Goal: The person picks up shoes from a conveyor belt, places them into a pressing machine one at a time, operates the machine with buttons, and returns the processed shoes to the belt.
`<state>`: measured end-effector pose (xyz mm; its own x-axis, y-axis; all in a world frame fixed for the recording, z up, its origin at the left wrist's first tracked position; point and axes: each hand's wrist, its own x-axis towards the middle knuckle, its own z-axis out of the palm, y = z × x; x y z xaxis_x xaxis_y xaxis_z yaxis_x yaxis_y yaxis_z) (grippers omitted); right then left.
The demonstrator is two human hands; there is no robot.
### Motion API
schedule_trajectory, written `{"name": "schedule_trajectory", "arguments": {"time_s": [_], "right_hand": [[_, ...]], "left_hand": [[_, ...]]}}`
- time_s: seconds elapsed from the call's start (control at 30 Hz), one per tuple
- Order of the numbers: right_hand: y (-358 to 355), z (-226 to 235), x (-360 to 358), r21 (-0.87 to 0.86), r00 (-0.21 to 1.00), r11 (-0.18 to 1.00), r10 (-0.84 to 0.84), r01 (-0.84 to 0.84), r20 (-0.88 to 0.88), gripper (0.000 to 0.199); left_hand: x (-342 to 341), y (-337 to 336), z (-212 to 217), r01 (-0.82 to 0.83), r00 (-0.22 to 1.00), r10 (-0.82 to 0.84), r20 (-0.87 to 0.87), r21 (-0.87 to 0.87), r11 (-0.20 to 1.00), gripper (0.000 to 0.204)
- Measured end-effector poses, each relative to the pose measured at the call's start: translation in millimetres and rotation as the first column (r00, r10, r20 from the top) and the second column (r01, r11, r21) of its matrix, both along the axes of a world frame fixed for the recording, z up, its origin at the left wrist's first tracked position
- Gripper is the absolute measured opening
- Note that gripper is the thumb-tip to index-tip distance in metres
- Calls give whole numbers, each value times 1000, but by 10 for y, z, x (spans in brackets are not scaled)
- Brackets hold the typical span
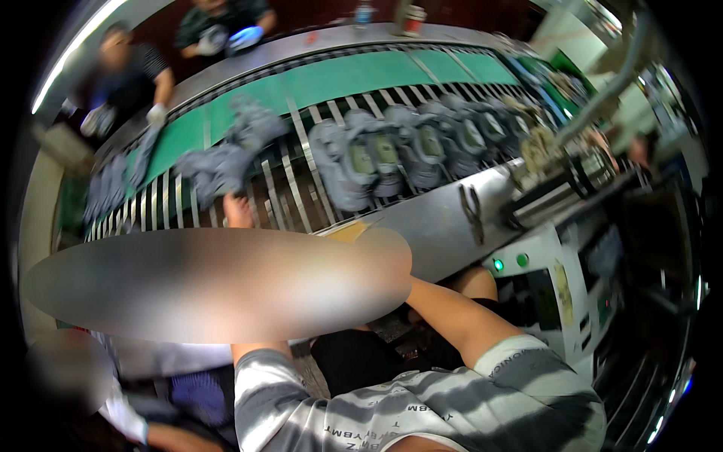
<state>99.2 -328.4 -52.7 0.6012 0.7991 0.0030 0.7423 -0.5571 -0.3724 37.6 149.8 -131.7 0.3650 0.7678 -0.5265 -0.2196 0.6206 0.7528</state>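
My left hand reaches over the slatted conveyor. Its fingers close on the near edge of a grey shoe upper, though motion smears them somewhat. Another crumpled grey upper lies against it on the far side. My right forearm bends inward, and a blurred oval patch hides the right hand, so its fingers and anything in them do not show. Right of my left hand, several grey shoe uppers stand in a row on the slats, with pale green inside their openings.
Beyond the slats runs a green belt. Dark pliers-like tools lie on the metal ledge. A white machine with green lights stands at right. Gloved co-workers are across the line; another person's gloved hand is lower left.
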Motion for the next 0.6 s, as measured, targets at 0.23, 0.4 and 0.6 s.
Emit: {"name": "schedule_trajectory", "arguments": {"time_s": [0.23,0.4,0.6], "right_hand": [[-209,-47,325,165,998,986,-19,28,-52,10],[-274,-184,424,284,980,957,-6,-52,198,12],[-252,-758,444,377,996,926,-56,27,69,12]], "left_hand": [[858,394,-230,-40,811,155,564,-210,977,57],[1085,557,-224,-219,725,412,552,-381,898,40],[1191,617,-168,-222,784,326,529,-252,942,54]]}}
